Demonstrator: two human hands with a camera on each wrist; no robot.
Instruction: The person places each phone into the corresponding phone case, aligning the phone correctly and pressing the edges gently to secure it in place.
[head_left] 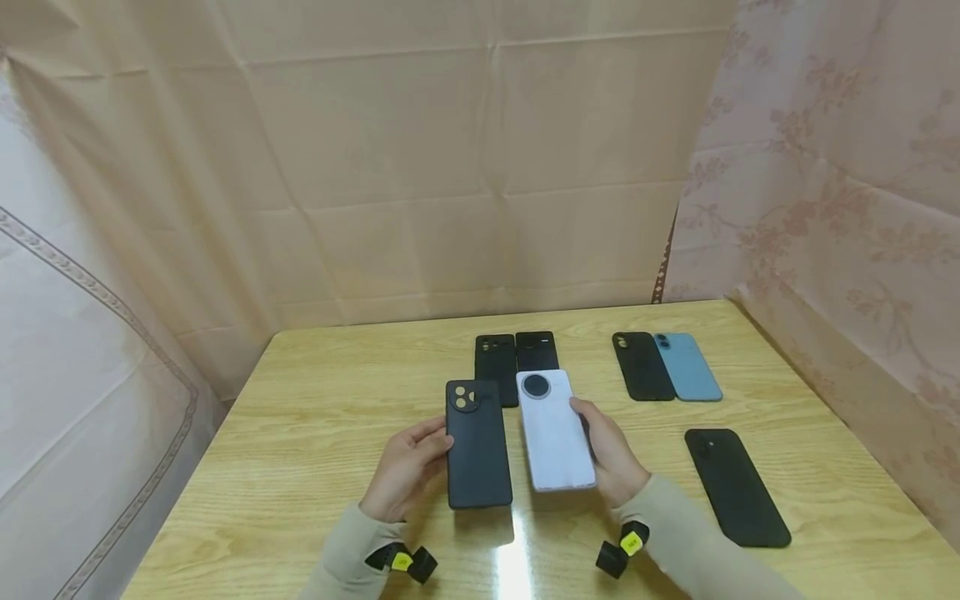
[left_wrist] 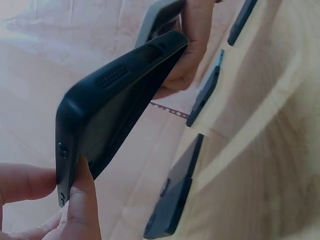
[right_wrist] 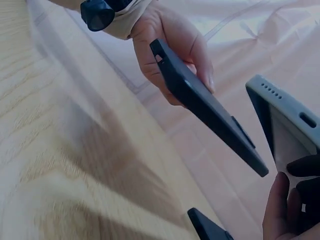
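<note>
In the head view my left hand [head_left: 407,471] pinches a dark phone case [head_left: 480,454] by its left edge, with thumb and fingers. Light passes through the case's camera cutouts, and the left wrist view shows its hollow inner side. Beside it, my right hand [head_left: 613,458] grips a pale smartphone [head_left: 557,442] along its right edge; a big round black camera sits at the phone's top. Case and smartphone are held side by side above the table, backs up, a narrow gap between them. The right wrist view shows the smartphone's bottom edge [right_wrist: 287,102] with speaker holes and a port.
Behind the held pair lie a black case [head_left: 493,358] and a dark phone [head_left: 536,348], side by side. Back right, another black case [head_left: 642,367] touches a blue phone [head_left: 690,368]. A black phone-shaped piece [head_left: 738,490] lies front right. Curtains [head_left: 450,167] surround the wooden table [head_left: 300,417].
</note>
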